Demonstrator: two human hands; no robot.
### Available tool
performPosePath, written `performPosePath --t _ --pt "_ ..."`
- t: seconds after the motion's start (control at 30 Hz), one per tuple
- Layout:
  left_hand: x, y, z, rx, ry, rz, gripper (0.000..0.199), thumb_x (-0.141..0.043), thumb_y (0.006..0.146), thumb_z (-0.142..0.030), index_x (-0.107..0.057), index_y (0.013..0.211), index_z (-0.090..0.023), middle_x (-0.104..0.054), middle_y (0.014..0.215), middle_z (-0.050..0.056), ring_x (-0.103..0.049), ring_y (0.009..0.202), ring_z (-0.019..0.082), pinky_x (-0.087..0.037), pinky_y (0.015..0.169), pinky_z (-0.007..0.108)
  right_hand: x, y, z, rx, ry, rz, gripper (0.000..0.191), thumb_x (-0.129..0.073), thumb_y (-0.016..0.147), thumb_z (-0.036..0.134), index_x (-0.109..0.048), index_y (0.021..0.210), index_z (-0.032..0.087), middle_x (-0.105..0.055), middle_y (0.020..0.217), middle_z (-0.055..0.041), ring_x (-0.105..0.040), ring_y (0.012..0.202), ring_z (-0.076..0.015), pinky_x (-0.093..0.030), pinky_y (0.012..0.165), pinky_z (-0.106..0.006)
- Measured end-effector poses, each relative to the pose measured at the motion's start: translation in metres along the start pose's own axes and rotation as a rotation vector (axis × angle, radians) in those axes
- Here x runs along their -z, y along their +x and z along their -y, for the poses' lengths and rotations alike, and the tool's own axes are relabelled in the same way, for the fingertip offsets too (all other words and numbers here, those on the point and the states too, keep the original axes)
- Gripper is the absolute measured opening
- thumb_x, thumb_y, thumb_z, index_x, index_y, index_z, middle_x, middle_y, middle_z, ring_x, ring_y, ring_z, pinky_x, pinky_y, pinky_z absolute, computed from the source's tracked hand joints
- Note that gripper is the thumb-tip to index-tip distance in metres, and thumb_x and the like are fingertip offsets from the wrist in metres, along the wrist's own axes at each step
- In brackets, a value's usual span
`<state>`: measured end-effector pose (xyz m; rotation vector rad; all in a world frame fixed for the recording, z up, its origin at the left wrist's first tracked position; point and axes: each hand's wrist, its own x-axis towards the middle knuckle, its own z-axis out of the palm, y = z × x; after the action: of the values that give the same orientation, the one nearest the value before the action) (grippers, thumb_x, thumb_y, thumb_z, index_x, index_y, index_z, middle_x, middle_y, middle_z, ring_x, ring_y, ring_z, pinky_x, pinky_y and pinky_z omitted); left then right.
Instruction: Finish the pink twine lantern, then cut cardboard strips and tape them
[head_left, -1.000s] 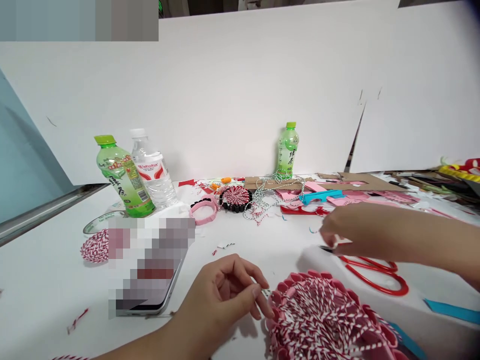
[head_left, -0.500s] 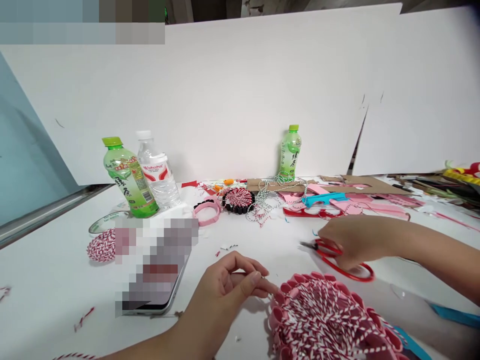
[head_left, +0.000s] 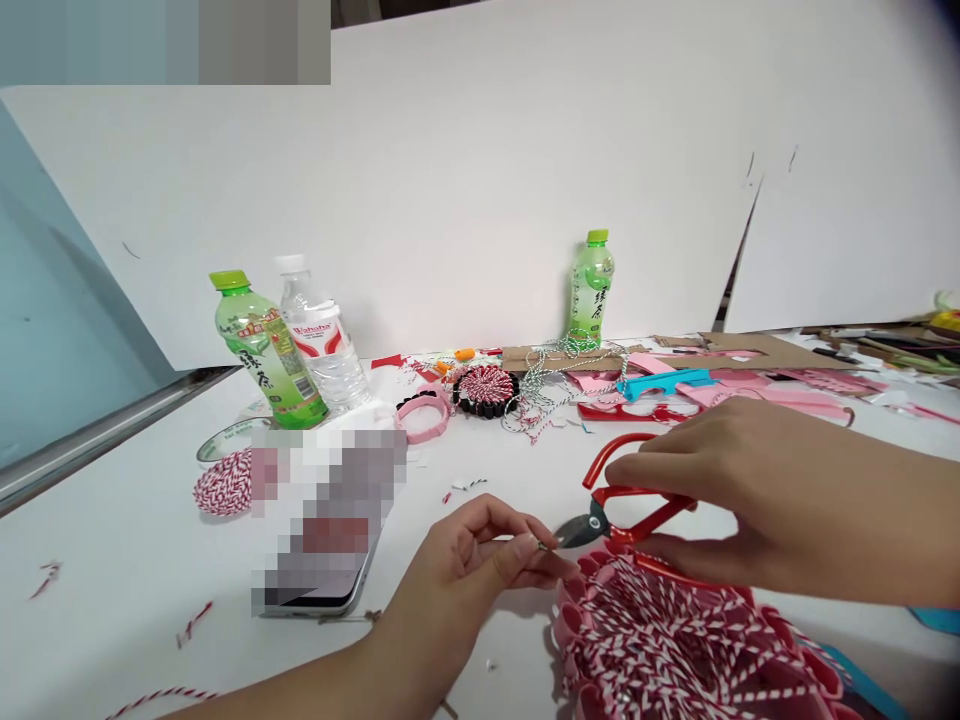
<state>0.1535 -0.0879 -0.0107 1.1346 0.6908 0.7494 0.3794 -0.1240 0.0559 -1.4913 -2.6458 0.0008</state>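
A round pink piece with a looped rim (head_left: pixel 574 625) and red-and-white twisted cord (head_left: pixel 667 640) across its middle lies at the bottom right. My left hand (head_left: pixel 487 570) is pinched at its upper left edge, around something tiny and dark that I cannot make out. My right hand (head_left: pixel 720 480) grips red-handled scissors (head_left: pixel 649 510) above the piece. The scissors' dark blades point left, and their tip is at my left fingertips. The right thumb lies along the lower handle.
A phone (head_left: pixel 330 560) lies left of my left hand. Behind it stand a green bottle (head_left: pixel 274 360) and a clear bottle (head_left: pixel 322 350). Another green bottle (head_left: pixel 592 290) stands by the white wall. Cord coils (head_left: pixel 225 485), a pink ring (head_left: pixel 424 418) and pink scraps (head_left: pixel 795 400) lie about.
My right hand has lifted the scissors off the table and moved them left to my left fingertips, with the handles spread. My left hand keeps its pinch. The view has shifted slightly.
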Motion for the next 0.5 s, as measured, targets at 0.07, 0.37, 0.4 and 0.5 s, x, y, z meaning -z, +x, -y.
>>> performPosePath --t 0.07,0.37,0.4,0.5 --pt "0.000 0.000 0.000 -0.006 0.006 -0.010 0.010 -0.067 0.084 -0.020 -0.062 0.075 -0.017 -0.069 0.083 -0.001 -0.068 0.078 0.012 -0.051 0.078 0.023 -0.006 0.000 0.003 -0.003 -0.052 0.002 0.010 -0.061 0.081 0.032 -0.063 0.089 0.028 -0.065 0.073 0.0003 -0.059 0.061 -0.0201 -0.034 0.052 -0.031" --pt "0.001 0.003 0.004 0.067 -0.043 -0.048 0.014 -0.067 0.084 -0.022 -0.057 0.075 -0.015 -0.068 0.075 -0.001 -0.072 0.078 0.016 -0.054 0.074 0.025 -0.023 -0.001 0.000 0.094 -0.290 -0.204 0.010 -0.062 0.079 0.032 -0.060 0.073 0.024 -0.059 0.063 -0.0005 -0.057 0.054 -0.0214 -0.032 0.049 -0.034" --pt "0.001 0.004 0.004 0.073 -0.053 -0.060 0.015 -0.066 0.084 -0.021 -0.057 0.075 -0.015 -0.067 0.074 -0.001 -0.072 0.077 0.016 -0.054 0.073 0.024 -0.023 -0.001 -0.001 0.119 -0.292 -0.221 0.008 -0.062 0.079 0.029 -0.059 0.073 0.023 -0.059 0.064 -0.0004 -0.057 0.056 -0.0213 -0.033 0.050 -0.035" --pt "0.001 0.005 0.004 0.065 -0.075 -0.068 0.015 -0.066 0.084 -0.019 -0.056 0.074 -0.015 -0.068 0.075 -0.002 -0.072 0.074 0.015 -0.054 0.073 0.023 -0.023 -0.001 -0.005 0.159 -0.254 -0.258 0.006 -0.062 0.080 0.026 -0.059 0.077 0.023 -0.061 0.067 -0.0008 -0.059 0.061 -0.0221 -0.037 0.054 -0.035"
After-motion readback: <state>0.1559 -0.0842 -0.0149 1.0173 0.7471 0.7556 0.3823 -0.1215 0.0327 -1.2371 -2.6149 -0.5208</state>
